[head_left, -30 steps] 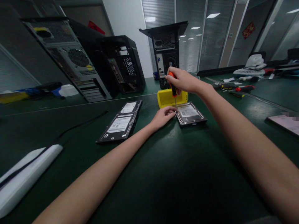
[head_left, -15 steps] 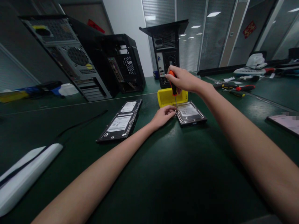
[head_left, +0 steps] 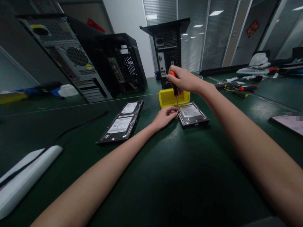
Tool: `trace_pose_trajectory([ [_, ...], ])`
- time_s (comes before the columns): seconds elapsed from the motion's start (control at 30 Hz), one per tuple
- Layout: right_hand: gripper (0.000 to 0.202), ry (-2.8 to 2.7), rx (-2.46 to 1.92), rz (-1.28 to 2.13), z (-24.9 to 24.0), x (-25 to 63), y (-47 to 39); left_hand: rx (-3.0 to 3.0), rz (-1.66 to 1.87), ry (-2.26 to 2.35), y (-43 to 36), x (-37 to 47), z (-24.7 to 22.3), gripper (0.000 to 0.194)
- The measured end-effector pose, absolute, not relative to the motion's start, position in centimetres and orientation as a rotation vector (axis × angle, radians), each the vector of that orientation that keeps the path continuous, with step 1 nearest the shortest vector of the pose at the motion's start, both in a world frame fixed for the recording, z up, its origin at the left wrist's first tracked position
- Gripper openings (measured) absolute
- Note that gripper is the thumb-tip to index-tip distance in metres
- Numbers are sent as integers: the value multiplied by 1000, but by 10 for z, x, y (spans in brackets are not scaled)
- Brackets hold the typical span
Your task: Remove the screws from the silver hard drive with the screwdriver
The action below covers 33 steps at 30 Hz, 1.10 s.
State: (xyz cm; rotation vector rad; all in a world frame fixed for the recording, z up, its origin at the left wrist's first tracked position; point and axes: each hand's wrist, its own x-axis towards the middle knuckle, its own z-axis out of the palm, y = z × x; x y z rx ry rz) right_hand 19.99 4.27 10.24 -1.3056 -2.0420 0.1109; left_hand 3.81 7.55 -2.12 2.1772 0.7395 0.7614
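Observation:
My right hand (head_left: 181, 78) is wrapped round the orange-and-black handle of a screwdriver (head_left: 175, 90), held nearly upright. Its shaft points down to the left edge of a hard drive (head_left: 192, 113) lying label-up on the table. Beside that edge, close to the screwdriver's tip, my left hand (head_left: 165, 116) has its fingers curled together. What lies between those fingertips, if anything, is too small to make out. Just behind the drive stands a yellow box (head_left: 165, 98). Further left, two more hard drives, a near one (head_left: 120, 126) and a far one (head_left: 129, 107), lie end to end.
Computer cases (head_left: 78, 56) stand along the back left, with another case (head_left: 167, 41) behind the yellow box. Hand tools (head_left: 247, 88) lie at the back right. A pink-topped flat object (head_left: 288, 123) is at the right edge, a white object (head_left: 30, 173) with a black cord at the left.
The whole view has shifted very slightly. Both hands, the screwdriver and the hard drive keep nearly the same places relative to each other.

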Motion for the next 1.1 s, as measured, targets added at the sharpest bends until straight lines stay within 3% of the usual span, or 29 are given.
trace_pose_trajectory([
  [1.1, 32, -2052, -1333, 102, 103, 198, 38, 2144, 752, 723, 77, 38, -23, 29],
])
